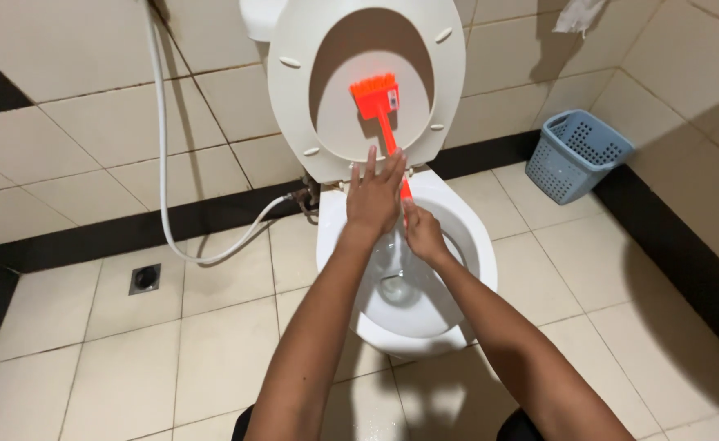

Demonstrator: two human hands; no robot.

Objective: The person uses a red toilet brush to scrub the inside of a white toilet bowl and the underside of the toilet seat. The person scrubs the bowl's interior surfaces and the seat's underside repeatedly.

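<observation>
both arms reach to 12 o'clock, right hand (pixel 423 233) gripping light, stiff orange brush (pixel 378 102) low on its handle, left hand (pixel 373 196) flat open.

Brush handle (pixel 386 135) lower end hidden behind left hand (pixel 373 196).

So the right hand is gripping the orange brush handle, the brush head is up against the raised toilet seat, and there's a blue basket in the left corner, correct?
Not quite. In the head view the blue basket stands in the right corner, not the left. The rest holds: the right hand grips the orange brush handle, and the brush head is against the raised toilet seat.
</observation>
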